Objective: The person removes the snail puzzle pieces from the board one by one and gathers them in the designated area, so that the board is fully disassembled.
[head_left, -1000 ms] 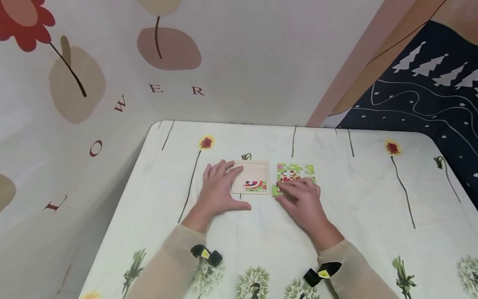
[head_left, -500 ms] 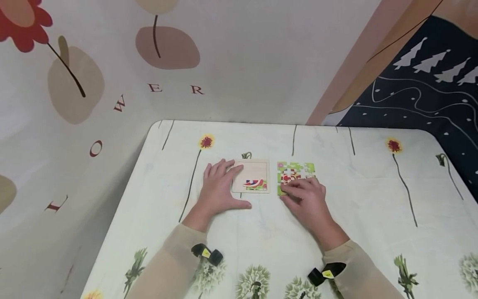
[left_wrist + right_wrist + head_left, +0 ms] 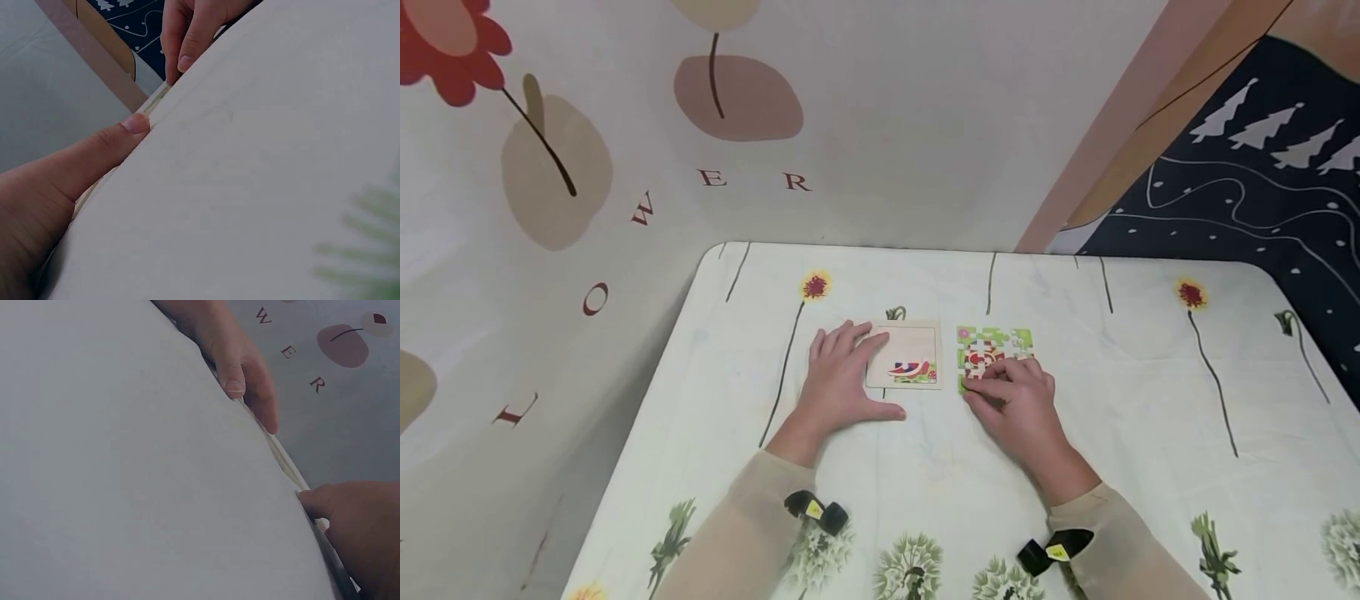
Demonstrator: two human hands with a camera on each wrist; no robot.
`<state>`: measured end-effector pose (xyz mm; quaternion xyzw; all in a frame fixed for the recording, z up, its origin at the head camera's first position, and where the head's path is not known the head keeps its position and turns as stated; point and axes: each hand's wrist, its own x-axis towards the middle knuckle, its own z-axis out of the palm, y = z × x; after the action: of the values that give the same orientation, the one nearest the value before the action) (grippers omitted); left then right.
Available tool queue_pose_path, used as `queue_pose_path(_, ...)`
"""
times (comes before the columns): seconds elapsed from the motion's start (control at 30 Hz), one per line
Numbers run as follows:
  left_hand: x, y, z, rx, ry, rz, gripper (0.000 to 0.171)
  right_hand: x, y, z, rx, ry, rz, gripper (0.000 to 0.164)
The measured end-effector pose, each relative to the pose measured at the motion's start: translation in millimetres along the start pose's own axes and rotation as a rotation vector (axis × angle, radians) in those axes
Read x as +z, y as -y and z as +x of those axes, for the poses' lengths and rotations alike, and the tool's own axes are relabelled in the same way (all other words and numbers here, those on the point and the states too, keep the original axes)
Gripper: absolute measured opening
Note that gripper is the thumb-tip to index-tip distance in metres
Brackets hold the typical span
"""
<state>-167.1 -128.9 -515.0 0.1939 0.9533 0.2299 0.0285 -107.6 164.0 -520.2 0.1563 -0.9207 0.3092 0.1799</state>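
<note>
In the head view, my left hand (image 3: 841,379) rests on the left edge of a shallow wooden puzzle tray (image 3: 901,342), fingers spread and thumb out below it. A joined strip of colourful puzzle pieces (image 3: 913,372) lies in the tray's lower right corner. Right of the tray is a block of green and red puzzle pieces (image 3: 992,336). My right hand (image 3: 1017,400) is over its lower part, thumb and index finger pinching a green corner puzzle piece (image 3: 961,386) at the lower left. The hand hides most of that piece and several others. Both wrist views show the hands low over the tabletop.
A white flower-patterned cloth (image 3: 1135,375) covers the table. Behind it stands a pale wall (image 3: 917,167) with printed shapes and letters, and a dark tree-patterned panel (image 3: 1247,192) is at the right. Each sleeve carries a black wrist camera (image 3: 832,517).
My right hand has shifted slightly right, and the green corner piece, which stuck out to the left, now lines up with the block's left side. The left hand stays put.
</note>
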Motion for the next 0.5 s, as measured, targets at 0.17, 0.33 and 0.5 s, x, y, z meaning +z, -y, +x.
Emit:
queue_pose_path(0.17,0.1,0.2,0.2,0.0,-0.003,0.013,0.12,-0.5,1.1,0.6,0.008,-0.004,0.008,0.018)
queue_pose_path(0.33,0.1,0.3,-0.2,-0.007,0.001,0.019,0.119,-0.3,0.6,0.7,0.026,0.007,0.019,0.018)
queue_pose_path(0.5,0.3,0.2,0.1,0.004,-0.003,0.017,0.118,-0.2,1.1,0.0,0.054,0.007,0.027,0.019)
